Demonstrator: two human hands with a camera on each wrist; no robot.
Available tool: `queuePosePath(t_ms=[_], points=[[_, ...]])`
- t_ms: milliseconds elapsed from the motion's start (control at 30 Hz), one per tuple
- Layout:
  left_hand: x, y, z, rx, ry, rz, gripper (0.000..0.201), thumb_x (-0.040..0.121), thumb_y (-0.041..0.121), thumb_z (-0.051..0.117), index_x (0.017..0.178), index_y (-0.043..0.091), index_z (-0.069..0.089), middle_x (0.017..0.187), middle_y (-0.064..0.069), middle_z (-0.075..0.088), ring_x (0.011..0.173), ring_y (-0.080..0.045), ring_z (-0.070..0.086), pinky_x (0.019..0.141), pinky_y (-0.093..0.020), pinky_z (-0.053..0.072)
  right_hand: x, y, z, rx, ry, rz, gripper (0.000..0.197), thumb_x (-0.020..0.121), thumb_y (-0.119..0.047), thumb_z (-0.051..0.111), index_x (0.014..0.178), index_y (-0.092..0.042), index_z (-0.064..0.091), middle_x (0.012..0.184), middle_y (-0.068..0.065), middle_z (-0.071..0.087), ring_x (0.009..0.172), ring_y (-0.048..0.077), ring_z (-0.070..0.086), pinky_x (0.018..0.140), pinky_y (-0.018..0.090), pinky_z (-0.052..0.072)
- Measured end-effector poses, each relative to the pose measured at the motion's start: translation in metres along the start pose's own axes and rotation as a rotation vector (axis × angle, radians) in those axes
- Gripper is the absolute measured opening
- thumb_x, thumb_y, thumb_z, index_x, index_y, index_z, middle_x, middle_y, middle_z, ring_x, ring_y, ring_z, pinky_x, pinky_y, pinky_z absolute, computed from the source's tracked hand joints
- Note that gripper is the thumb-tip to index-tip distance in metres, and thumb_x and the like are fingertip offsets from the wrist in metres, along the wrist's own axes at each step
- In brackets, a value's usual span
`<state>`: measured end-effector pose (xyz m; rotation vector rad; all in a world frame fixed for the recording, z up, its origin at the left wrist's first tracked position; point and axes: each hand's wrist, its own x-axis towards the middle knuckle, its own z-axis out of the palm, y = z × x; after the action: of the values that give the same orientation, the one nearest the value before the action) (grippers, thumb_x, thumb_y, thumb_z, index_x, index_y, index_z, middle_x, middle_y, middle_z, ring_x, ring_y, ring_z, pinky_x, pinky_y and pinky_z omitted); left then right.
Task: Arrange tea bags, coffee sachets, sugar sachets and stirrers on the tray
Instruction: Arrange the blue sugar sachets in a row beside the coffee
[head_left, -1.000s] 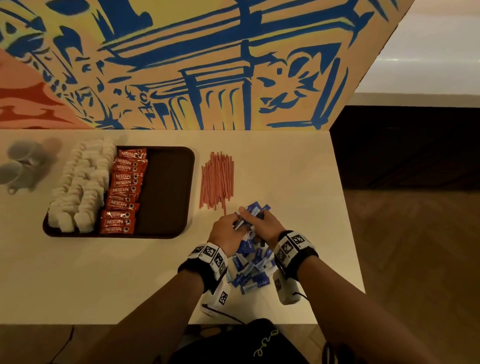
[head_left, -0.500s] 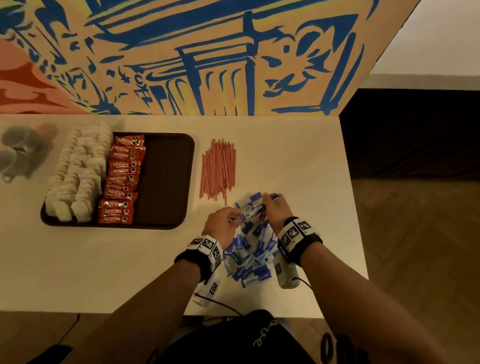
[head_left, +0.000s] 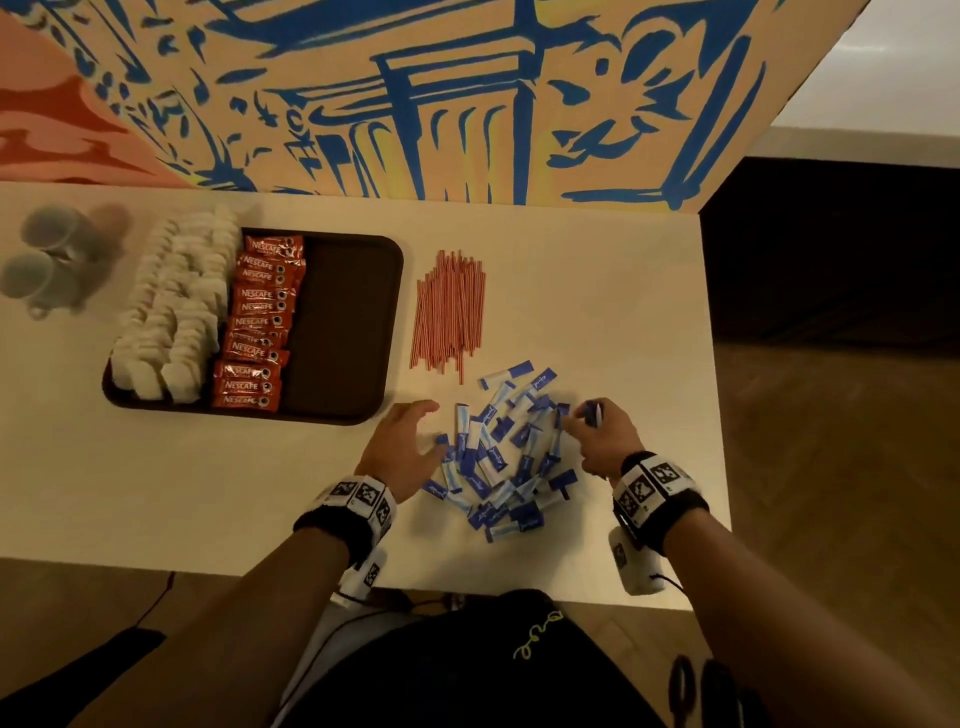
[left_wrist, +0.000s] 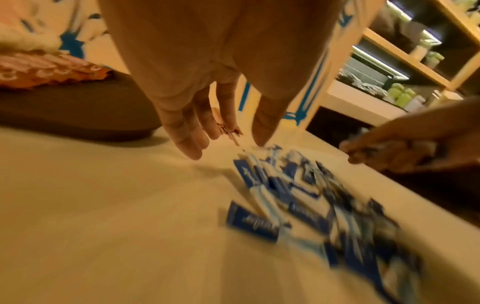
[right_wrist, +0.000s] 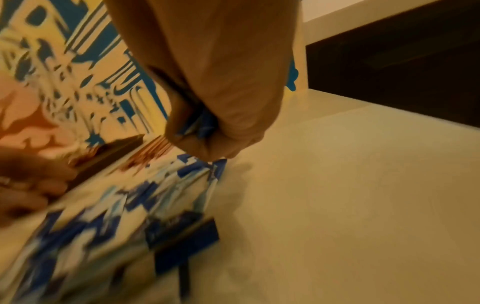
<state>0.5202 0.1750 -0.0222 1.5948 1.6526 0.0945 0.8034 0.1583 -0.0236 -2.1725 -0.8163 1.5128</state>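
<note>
A heap of blue-and-white sugar sachets lies on the table between my hands. My left hand hovers with straight fingers at the heap's left edge, holding nothing. My right hand is curled round a few sugar sachets at the heap's right side. The brown tray at the left holds white tea bags and a row of red coffee sachets; its right third is bare. Red stirrers lie in a bundle right of the tray.
Two grey cups stand at the table's far left. A painted blue-and-orange wall backs the table. The table's right edge drops to a wooden floor just beside my right hand.
My hands have parted: the left let go and moved left to the heap's edge, the right moved right with sachets in its fist. The heap now lies uncovered.
</note>
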Motion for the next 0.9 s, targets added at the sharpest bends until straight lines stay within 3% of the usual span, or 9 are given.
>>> queuePosePath(t_ms=[67,133,233,333,433,533,667,800,900], points=[[-0.012,-0.002,0.003,0.247,-0.141,0.081,0.098,0.080,0.033,0.081,0.157,0.034,0.019,0.162,0.003,0.019,0.148,-0.024,0.024,0.118,-0.045,0.035,-0.013,0.008,0.000,-0.259,-0.005,-0.029,0.034,0.089,-0.034,0.078,0.107,-0.017,0.053,0.089,0.000,0.057,0.077,0.022,0.057,0.062,0.029,0.045],[-0.015,0.000,0.009,0.602,-0.231,0.235,0.124,0.075,0.039,0.084,0.159,0.035,-0.008,0.167,0.000,-0.001,0.153,-0.029,0.006,0.121,-0.048,0.028,-0.029,0.012,0.006,-0.474,-0.072,-0.168,0.055,0.082,-0.035,0.084,0.123,-0.020,0.051,0.109,-0.001,0.056,0.095,0.022,0.060,0.076,0.031,0.050],[-0.003,0.008,0.013,0.907,-0.286,0.377,0.137,0.074,0.043,0.086,0.155,0.035,-0.024,0.168,-0.005,-0.015,0.154,-0.035,-0.004,0.121,-0.053,0.023,-0.038,0.017,0.018,-0.845,-0.276,-0.354,0.084,0.080,-0.036,0.085,0.147,-0.026,0.034,0.140,0.004,0.039,0.109,0.032,0.062,0.093,0.042,0.055],[0.014,0.017,0.013,0.975,-0.378,0.402,0.134,0.070,0.037,0.090,0.159,0.034,-0.011,0.168,-0.006,-0.011,0.154,-0.038,-0.001,0.119,-0.056,0.027,-0.036,0.023,0.030,-1.142,-0.371,-0.525,0.100,0.082,-0.041,0.083,0.156,-0.026,0.018,0.152,0.006,0.025,0.110,0.034,0.062,0.092,0.041,0.055],[0.022,0.019,0.014,0.951,-0.429,0.405,0.122,0.069,0.033,0.091,0.159,0.033,0.008,0.167,-0.007,0.002,0.152,-0.035,0.009,0.118,-0.052,0.032,-0.029,0.031,0.038,-1.290,-0.392,-0.585,0.098,0.084,-0.040,0.081,0.157,-0.022,0.018,0.155,0.009,0.021,0.115,0.034,0.060,0.095,0.044,0.055],[0.022,0.016,0.013,0.899,-0.402,0.417,0.100,0.078,0.035,0.084,0.156,0.030,0.022,0.164,-0.008,0.015,0.148,-0.033,0.019,0.112,-0.046,0.040,-0.023,0.035,0.040,-1.283,-0.387,-0.622,0.081,0.090,-0.037,0.075,0.152,-0.019,0.027,0.151,0.010,0.030,0.111,0.035,0.062,0.090,0.046,0.057],[0.015,0.017,0.012,0.811,-0.344,0.394,0.060,0.094,0.031,0.067,0.146,0.026,0.038,0.149,-0.006,0.033,0.131,-0.026,0.038,0.095,-0.039,0.050,-0.025,0.032,0.042,-1.252,-0.363,-0.717,0.052,0.102,-0.034,0.058,0.147,-0.015,0.039,0.144,0.009,0.042,0.107,0.032,0.064,0.088,0.042,0.058],[0.007,0.016,0.015,0.888,-0.335,0.398,0.053,0.095,0.007,0.060,0.142,0.019,0.039,0.146,-0.010,0.035,0.122,-0.030,0.048,0.087,-0.038,0.049,-0.027,0.027,0.043,-1.224,-0.330,-0.695,0.041,0.106,-0.035,0.048,0.142,-0.016,0.046,0.138,0.008,0.050,0.111,0.032,0.063,0.089,0.042,0.055],[0.003,0.016,0.016,0.912,-0.327,0.381,0.051,0.098,0.005,0.052,0.145,0.015,0.035,0.145,-0.011,0.037,0.120,-0.031,0.052,0.087,-0.038,0.049,-0.030,0.022,0.041,-1.173,-0.306,-0.652,0.037,0.107,-0.035,0.047,0.138,-0.017,0.050,0.134,0.007,0.055,0.112,0.031,0.062,0.090,0.040,0.052]])
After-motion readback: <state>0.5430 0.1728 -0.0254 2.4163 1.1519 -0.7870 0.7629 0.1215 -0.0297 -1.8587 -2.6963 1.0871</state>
